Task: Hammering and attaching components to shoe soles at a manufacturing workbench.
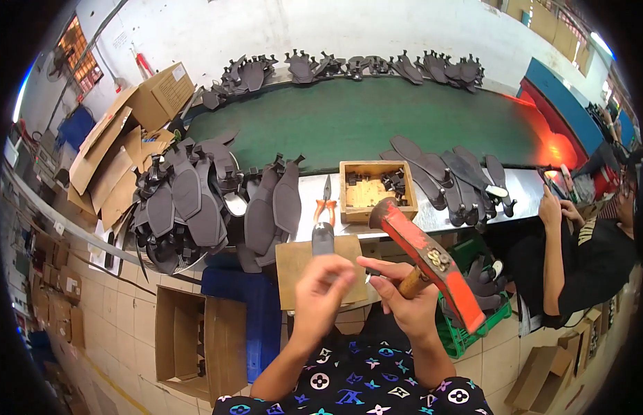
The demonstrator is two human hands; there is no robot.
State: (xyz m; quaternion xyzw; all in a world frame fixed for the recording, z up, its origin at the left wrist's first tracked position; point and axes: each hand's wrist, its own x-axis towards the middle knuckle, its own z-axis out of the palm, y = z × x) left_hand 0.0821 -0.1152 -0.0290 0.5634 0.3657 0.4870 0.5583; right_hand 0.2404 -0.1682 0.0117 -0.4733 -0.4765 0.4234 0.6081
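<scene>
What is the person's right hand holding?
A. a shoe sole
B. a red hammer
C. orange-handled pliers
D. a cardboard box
B: the right hand grips the wooden handle of a red hammer; the pliers lie untouched on the table by the wooden tray.

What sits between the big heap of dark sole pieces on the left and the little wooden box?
In the head view, orange-handled pliers lie on the metal ledge between the heap of sole pieces and the wooden box.

Left hand [321,287] hides w/e it pinches; only a dark metal post [323,238] shows above. Small parts in wooden box [377,190], frame centre, too small to ID.
</scene>
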